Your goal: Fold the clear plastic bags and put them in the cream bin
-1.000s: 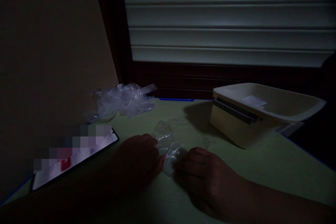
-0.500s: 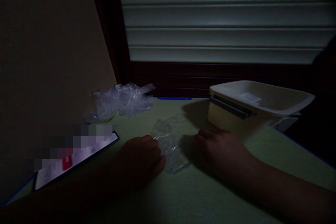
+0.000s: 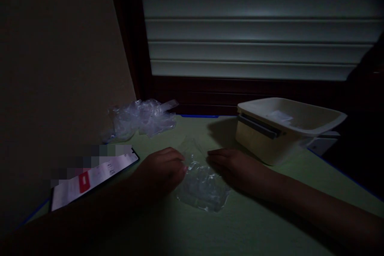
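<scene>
A clear plastic bag (image 3: 204,188) lies crinkled on the green tabletop (image 3: 192,232), between my two hands. At its left edge is my left hand (image 3: 163,170), with fingers curled and thumb and fingertips close together on the plastic; whether they pinch it is hard to make out in the dim light. My right hand (image 3: 235,168) rests at the bag's right side, palm down, its fingers stretched out and pointing left over the edge of the plastic.
A heap of clear plastic bags (image 3: 144,118) sits at the back left. A lit phone (image 3: 96,178) lies left of my left hand. At the back right stands a cream bin (image 3: 258,140) with a small clear packet (image 3: 279,116) inside. Behind is a slatted panel (image 3: 246,32).
My right hand has moved left to the bag and its fingers have straightened. The bag lies flatter and nearer the front. The view has tilted slightly upward.
</scene>
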Demonstrator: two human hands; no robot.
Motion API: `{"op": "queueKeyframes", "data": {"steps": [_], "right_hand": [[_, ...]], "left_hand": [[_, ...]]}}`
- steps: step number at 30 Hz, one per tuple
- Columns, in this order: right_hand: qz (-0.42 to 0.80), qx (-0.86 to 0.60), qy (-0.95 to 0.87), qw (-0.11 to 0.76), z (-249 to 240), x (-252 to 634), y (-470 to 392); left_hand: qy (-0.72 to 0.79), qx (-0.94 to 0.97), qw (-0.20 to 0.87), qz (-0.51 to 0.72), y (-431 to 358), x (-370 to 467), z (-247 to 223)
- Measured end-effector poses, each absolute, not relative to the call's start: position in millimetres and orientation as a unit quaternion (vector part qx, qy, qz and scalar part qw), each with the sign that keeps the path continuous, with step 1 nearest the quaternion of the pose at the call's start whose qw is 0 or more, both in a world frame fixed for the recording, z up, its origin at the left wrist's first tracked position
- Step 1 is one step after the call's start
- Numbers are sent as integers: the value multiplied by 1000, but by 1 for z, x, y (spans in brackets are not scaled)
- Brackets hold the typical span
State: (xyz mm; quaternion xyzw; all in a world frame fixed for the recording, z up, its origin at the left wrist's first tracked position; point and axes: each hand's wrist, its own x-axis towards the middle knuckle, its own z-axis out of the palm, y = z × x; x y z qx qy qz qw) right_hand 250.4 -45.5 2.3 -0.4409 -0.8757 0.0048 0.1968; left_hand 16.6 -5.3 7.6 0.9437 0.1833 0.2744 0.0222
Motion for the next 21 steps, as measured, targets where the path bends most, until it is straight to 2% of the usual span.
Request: {"op": "queueKeyframes", "data": {"steps": [2, 10, 13, 17, 21], "right_hand": [[26, -426, -884, 190, 1, 253, -44], [-1, -533, -814, 229, -6, 259, -37], [16, -518, -824, 228, -12, 261, -34], [44, -488, -838, 238, -16, 260, -33], [58, -513, -811, 274, -15, 260, -30]], "left_hand": [[185, 938, 21, 293, 0, 16, 3], [196, 969, -84, 122, -16, 18, 8], [194, 968, -111, 114, -17, 18, 12], [215, 960, -95, 149, -9, 15, 10], [215, 967, -66, 123, -6, 15, 7]]}}
